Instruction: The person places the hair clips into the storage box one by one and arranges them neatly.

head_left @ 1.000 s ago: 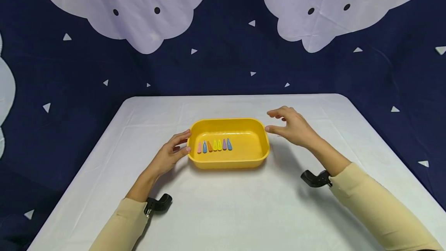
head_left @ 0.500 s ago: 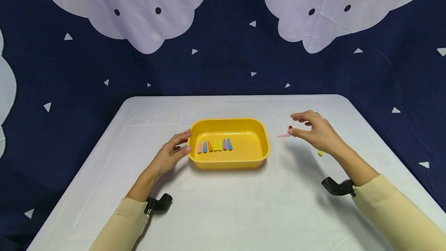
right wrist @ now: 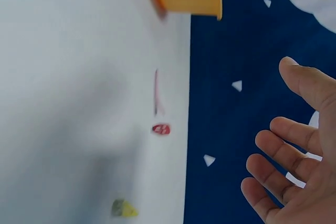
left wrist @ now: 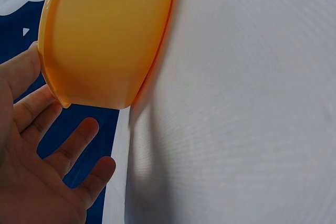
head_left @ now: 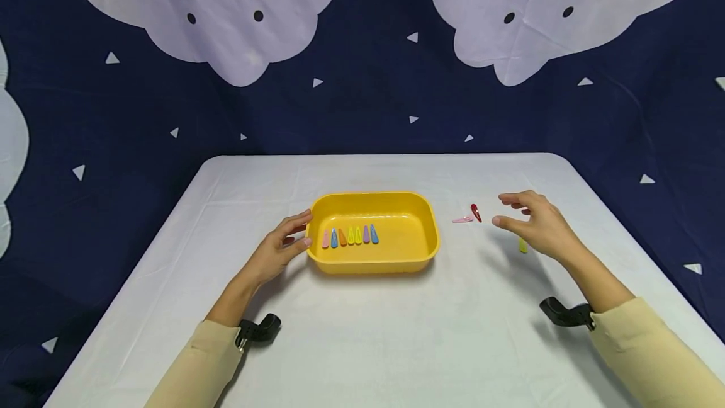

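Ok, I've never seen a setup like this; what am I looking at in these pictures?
There is no robot here, just a person working bare-handed. The wide pictures come from a camera on the person's head; the two close ones come from cameras worn on each wrist. On a white table stands a yellow tray with a row of seven hair clips inside. To its right lie a pink clip, a red clip and a yellow clip. The left hand touches the tray's end with thumb and fingers; the right hand hovers near the loose clips, with nothing held.
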